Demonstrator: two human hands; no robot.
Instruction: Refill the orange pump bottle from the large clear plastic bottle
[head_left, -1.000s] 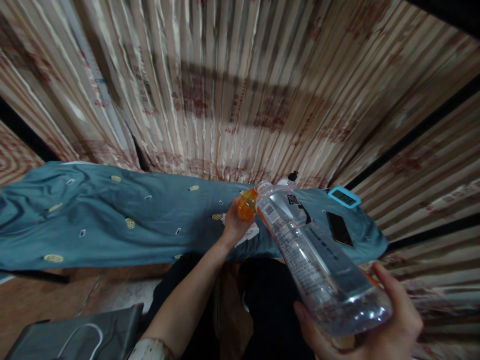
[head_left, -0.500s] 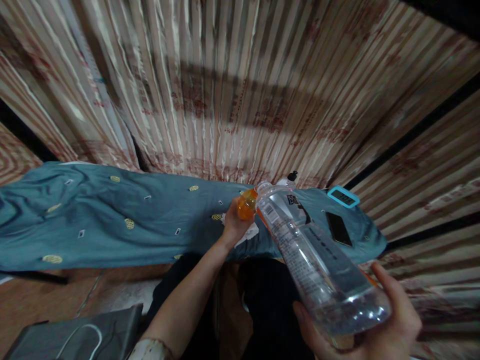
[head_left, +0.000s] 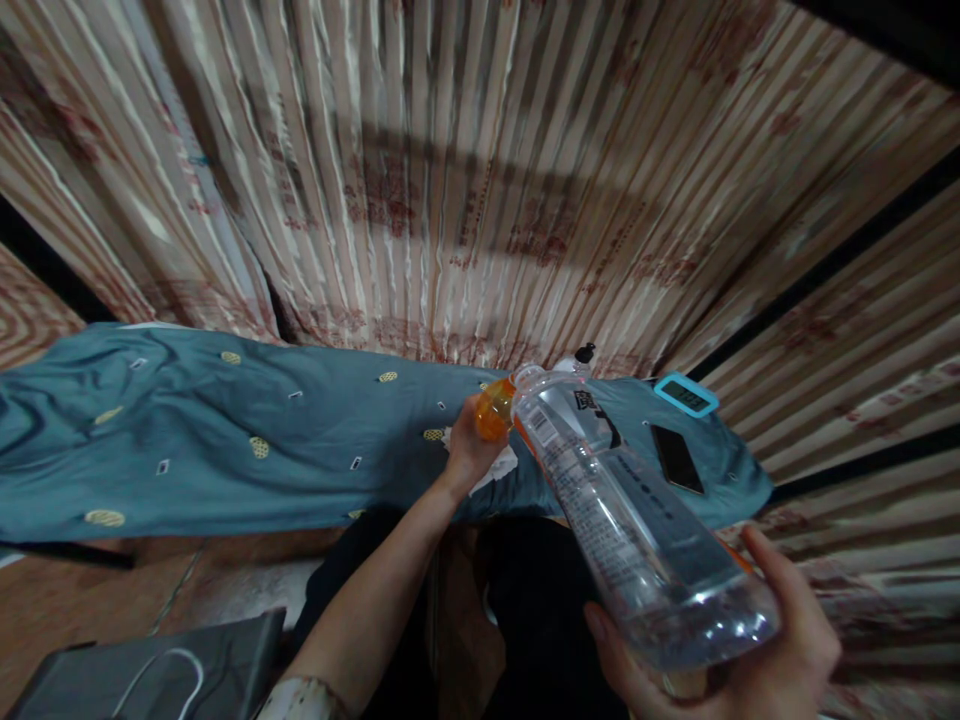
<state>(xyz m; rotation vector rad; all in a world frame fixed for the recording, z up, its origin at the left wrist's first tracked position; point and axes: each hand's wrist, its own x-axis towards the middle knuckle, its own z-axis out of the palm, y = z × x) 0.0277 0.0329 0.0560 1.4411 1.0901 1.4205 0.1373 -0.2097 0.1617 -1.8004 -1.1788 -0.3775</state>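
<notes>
A large clear plastic bottle [head_left: 622, 510] with a printed label lies tilted in the air, its neck toward the upper left. My right hand [head_left: 757, 640] wraps its base, thumb on one side and fingers on the other. In my left hand [head_left: 469, 450] is an orange translucent container [head_left: 495, 410], gripped at its side; its full shape is partly hidden by the fingers. The bottle's mouth is right at the orange container; whether they touch I cannot tell. White tissue [head_left: 499, 470] shows below my left hand, over the cloth.
A teal cloth [head_left: 315, 440] with pineapple prints covers the long table. A black pump top [head_left: 585, 352] shows behind the bottle. On the right lie a blue-framed digital timer [head_left: 686, 395] and a dark phone [head_left: 677, 458]. Curtains [head_left: 450, 200] hang behind; a grey case [head_left: 157, 665] is lower left.
</notes>
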